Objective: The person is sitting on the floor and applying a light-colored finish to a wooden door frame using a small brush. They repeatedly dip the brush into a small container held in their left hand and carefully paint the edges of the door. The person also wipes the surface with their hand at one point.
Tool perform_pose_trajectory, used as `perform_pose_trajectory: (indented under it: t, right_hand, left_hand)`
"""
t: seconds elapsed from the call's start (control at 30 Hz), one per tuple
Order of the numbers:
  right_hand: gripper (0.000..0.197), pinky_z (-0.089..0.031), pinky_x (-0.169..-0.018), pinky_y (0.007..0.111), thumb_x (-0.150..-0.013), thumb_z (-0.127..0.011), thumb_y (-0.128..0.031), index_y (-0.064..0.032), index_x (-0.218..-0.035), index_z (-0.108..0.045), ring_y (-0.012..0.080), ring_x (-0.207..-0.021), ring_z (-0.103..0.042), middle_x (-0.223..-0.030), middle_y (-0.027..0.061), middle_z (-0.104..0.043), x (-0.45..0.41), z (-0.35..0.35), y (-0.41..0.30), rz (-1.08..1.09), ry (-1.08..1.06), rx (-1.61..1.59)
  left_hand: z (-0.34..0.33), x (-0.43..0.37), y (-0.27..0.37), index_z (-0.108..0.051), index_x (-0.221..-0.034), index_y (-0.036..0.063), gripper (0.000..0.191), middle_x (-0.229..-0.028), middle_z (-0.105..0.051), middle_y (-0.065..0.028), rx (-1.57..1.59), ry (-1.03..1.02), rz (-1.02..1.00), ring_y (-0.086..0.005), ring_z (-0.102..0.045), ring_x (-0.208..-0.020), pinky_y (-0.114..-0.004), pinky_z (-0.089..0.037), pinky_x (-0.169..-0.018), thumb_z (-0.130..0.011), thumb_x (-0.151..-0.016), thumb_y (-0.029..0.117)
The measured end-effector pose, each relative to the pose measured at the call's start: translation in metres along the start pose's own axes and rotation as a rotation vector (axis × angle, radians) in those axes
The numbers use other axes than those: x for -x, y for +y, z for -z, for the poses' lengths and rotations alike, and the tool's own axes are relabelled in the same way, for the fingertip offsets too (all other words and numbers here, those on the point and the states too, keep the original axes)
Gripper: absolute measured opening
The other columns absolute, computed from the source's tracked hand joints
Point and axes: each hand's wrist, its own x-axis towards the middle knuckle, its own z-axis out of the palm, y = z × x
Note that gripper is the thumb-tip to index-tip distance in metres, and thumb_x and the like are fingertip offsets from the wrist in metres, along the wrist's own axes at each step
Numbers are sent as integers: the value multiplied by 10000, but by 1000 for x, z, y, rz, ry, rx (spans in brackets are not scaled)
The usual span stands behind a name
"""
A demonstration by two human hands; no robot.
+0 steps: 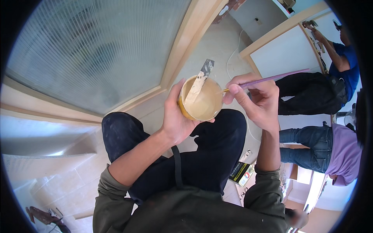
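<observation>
My left hand is wrapped around a small open can with a yellow side, held above my knees. Inside is a beige liquid that looks like paint. A flat stirring stick, coated in beige with a dark, stained end, leans in the can and sticks out past the far rim. Between the thumb and fingers of my right hand is a thin paintbrush with a purple handle. Its fine tip points left, at the can's right rim; whether it touches the can I cannot tell.
A ribbed glass panel in a pale wooden frame rises at left. A white cable crosses the floor. A contact adhesive tin stands by my right thigh. Two people are at the right.
</observation>
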Motion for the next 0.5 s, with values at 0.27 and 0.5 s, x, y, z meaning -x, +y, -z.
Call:
perform_pose_trajectory:
  t: [0.27, 0.5]
  right_hand:
    - [56, -486, -676, 268, -875, -745, 2, 50, -904, -734, 141, -739, -653, -860, 107, -733, -2, -11, 4, -18, -67, 175]
    - [47, -462, -636, 263, -855, -748, 22, 52, -888, -736, 138, -692, -623, -837, 113, -730, -2, -16, 4, -38, -85, 233]
  left_hand:
    - [-1, 1, 2, -554, -1320, 106, 622, -1203, -651, -95, 33, 29, 4, -231, -646, -1063, -434, -546, -806, -261, -1030, 571]
    - [1, 3, -1, -558, -1314, 108, 600, -1184, -653, -92, 97, 21, 9, -228, -652, -1047, -444, -559, -791, -281, -1033, 561]
